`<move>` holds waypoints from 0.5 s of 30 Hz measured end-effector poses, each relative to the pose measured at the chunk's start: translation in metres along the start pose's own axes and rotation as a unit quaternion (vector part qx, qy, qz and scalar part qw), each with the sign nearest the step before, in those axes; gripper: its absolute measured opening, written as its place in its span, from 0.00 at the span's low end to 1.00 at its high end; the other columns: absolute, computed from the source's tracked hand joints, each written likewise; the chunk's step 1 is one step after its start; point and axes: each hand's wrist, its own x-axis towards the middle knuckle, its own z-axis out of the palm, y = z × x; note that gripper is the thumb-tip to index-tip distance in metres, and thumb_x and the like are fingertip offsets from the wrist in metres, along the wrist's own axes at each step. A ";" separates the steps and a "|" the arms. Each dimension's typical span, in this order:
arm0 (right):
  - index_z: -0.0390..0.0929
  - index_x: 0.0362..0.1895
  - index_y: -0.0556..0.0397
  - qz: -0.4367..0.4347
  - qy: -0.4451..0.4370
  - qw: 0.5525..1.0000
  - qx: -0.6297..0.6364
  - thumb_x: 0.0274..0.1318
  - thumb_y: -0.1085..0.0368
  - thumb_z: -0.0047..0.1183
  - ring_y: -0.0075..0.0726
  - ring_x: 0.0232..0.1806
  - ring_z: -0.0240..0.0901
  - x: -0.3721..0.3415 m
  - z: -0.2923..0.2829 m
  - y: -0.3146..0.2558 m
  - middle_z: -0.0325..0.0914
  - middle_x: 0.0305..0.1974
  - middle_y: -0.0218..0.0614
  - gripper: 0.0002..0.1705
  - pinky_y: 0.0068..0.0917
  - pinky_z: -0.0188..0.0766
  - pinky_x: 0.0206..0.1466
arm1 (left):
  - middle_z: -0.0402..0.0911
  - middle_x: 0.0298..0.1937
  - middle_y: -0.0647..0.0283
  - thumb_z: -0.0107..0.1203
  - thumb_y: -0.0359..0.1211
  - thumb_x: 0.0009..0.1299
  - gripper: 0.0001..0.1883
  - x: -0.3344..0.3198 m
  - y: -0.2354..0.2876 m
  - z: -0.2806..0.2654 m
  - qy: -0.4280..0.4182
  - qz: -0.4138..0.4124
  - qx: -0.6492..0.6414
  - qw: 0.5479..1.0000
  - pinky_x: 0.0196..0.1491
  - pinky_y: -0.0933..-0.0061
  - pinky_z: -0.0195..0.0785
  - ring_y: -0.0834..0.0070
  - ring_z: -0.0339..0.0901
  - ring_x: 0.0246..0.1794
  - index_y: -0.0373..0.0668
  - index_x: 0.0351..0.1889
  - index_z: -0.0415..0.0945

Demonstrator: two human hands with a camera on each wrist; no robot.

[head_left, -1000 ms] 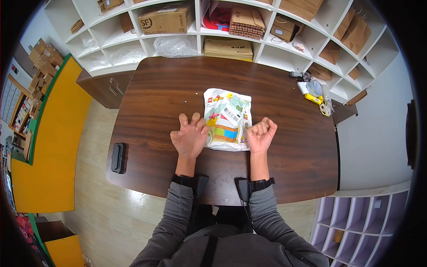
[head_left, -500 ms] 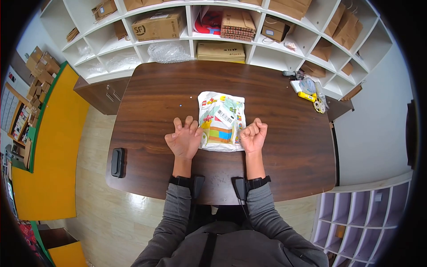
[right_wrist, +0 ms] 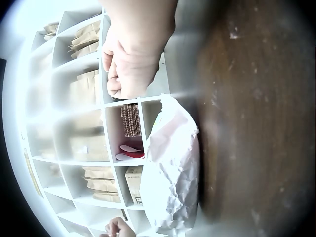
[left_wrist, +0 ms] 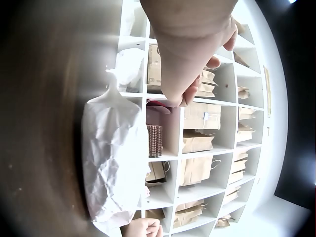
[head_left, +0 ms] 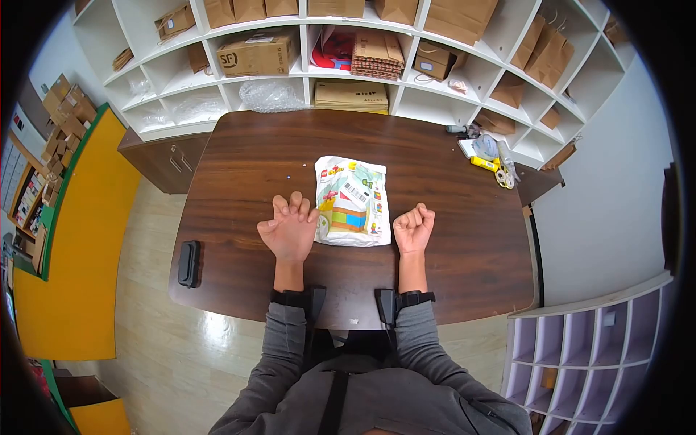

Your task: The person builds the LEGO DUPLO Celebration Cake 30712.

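Note:
A white plastic bag of Lego Duplo, printed with colourful bricks and bearing a barcode label, lies flat on the dark wooden table. At the bag's left edge my left hand is held palm up, its fingers spread and loosely bent, with nothing in it. On the other side my right hand makes a fist beside the lower right edge, fingers folded into the palm. Both wrist views show the bag's crumpled side, with the left hand and right hand above the tabletop.
A black case lies at the table's left edge. Tape rolls, a yellow tube and other small items sit at the back right corner. White shelves with boxes and paper bags stand behind the table. Two tiny bits lie left of the bag.
The head view has shifted, so the table and bag sit differently in it. Both hands have drawn slightly outward from the bag's edges; their finger poses stay about the same.

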 end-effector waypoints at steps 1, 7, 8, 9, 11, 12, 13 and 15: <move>0.56 0.17 0.44 0.001 -0.001 1.000 0.000 0.51 0.71 0.41 0.20 0.11 0.30 -0.001 0.000 -0.001 0.37 0.10 0.20 0.13 0.22 0.34 0.18 | 0.55 0.29 0.68 0.48 0.41 0.50 0.12 -0.001 0.002 0.004 -0.017 0.006 0.006 1.000 0.37 0.74 0.52 0.76 0.54 0.30 0.48 0.26 0.60; 0.55 0.16 0.44 -0.008 -0.031 0.999 0.008 0.51 0.71 0.41 0.19 0.11 0.29 -0.006 0.028 -0.005 0.36 0.10 0.19 0.14 0.22 0.33 0.18 | 0.56 0.30 0.67 0.47 0.45 0.50 0.15 -0.006 0.014 0.042 -0.049 0.047 0.041 0.997 0.37 0.74 0.51 0.76 0.54 0.30 0.48 0.26 0.59; 0.54 0.16 0.44 -0.009 -0.044 0.999 -0.003 0.52 0.71 0.41 0.19 0.11 0.29 -0.006 0.037 -0.005 0.36 0.10 0.19 0.15 0.22 0.33 0.18 | 0.56 0.30 0.67 0.48 0.46 0.50 0.15 -0.007 0.015 0.049 -0.045 0.056 0.045 0.996 0.36 0.74 0.51 0.76 0.54 0.30 0.48 0.25 0.59; 0.54 0.16 0.43 -0.010 -0.058 0.998 -0.014 0.52 0.71 0.40 0.19 0.11 0.29 -0.006 0.045 -0.004 0.36 0.10 0.19 0.15 0.22 0.32 0.18 | 0.56 0.30 0.67 0.48 0.46 0.50 0.15 -0.009 0.014 0.054 -0.046 0.055 0.044 0.996 0.36 0.74 0.51 0.76 0.54 0.30 0.48 0.25 0.59; 0.54 0.16 0.43 -0.004 -0.074 0.997 -0.013 0.52 0.71 0.40 0.19 0.11 0.29 -0.007 0.059 -0.005 0.36 0.10 0.19 0.15 0.22 0.32 0.18 | 0.56 0.30 0.66 0.48 0.47 0.51 0.16 -0.010 0.012 0.064 -0.054 0.068 0.057 0.995 0.36 0.74 0.51 0.76 0.54 0.30 0.47 0.26 0.59; 0.53 0.16 0.43 0.002 -0.088 0.996 -0.012 0.52 0.71 0.40 0.18 0.11 0.29 -0.007 0.065 -0.005 0.36 0.10 0.19 0.15 0.22 0.32 0.18 | 0.56 0.30 0.66 0.48 0.47 0.51 0.16 -0.011 0.010 0.068 -0.055 0.068 0.057 0.994 0.36 0.74 0.51 0.76 0.54 0.30 0.47 0.26 0.59; 0.53 0.16 0.43 -0.003 -0.090 0.996 -0.015 0.53 0.70 0.39 0.18 0.11 0.29 -0.008 0.070 -0.005 0.36 0.10 0.19 0.15 0.22 0.32 0.18 | 0.56 0.31 0.66 0.48 0.48 0.51 0.17 -0.013 0.008 0.072 -0.055 0.076 0.065 0.993 0.36 0.74 0.51 0.75 0.54 0.30 0.47 0.27 0.59; 0.52 0.16 0.43 -0.011 -0.093 0.995 -0.022 0.53 0.71 0.40 0.17 0.11 0.29 -0.009 0.079 -0.003 0.36 0.10 0.18 0.16 0.21 0.31 0.17 | 0.56 0.31 0.66 0.48 0.48 0.52 0.18 -0.017 0.004 0.076 -0.053 0.080 0.073 0.993 0.36 0.74 0.51 0.75 0.54 0.30 0.47 0.28 0.58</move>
